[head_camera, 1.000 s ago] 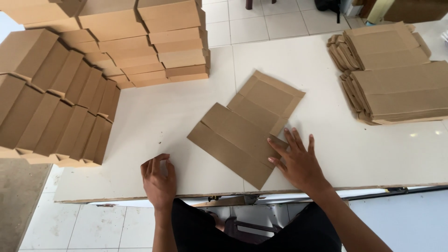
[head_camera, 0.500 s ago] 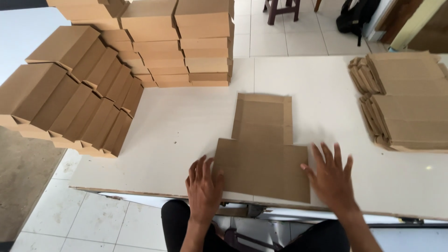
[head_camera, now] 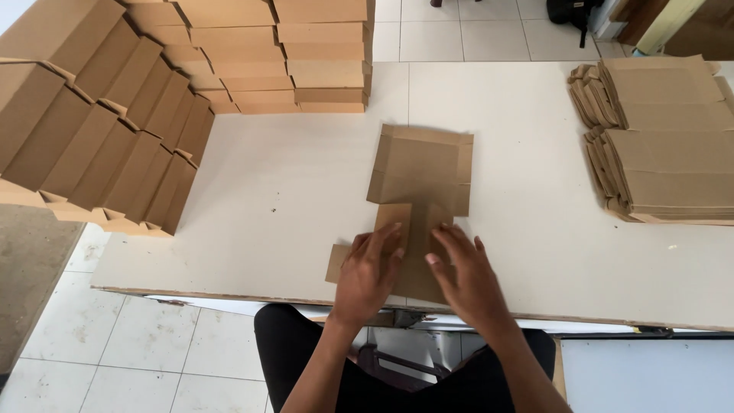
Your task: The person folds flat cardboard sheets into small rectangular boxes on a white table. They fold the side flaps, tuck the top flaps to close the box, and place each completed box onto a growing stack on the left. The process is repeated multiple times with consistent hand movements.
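Standing beside the table (head_camera: 252, 199), I see a flat cardboard blank (head_camera: 422, 172) lying near the front edge, straight ahead of the person. Its far panel still lies flat and open, side tabs out. The near part is being folded: two flaps have come in toward the middle and overlap under the fingers. The left hand (head_camera: 371, 269) rests on the left flap, fingers together and flat, pressing it down. The right hand (head_camera: 466, 277) lies on the right flap, fingers slightly spread, also pressing rather than pinching. Neither hand grips anything; both push down on card.

By my judgement the box is at an early fold: the near flaps are brought in, while the far panel, its tabs and the closing are not yet done. One small tab sticks out to the left of the left hand, flat on the table.

Finished boxes (head_camera: 99, 130) stand in long rows at the left and far side, close to the table's left edge, some overhanging it. Stacks of unfolded blanks (head_camera: 665, 145) sit at the right, well apart from the hands. Between them the tabletop leaves wide room around the blank; the front edge runs just under the wrists.
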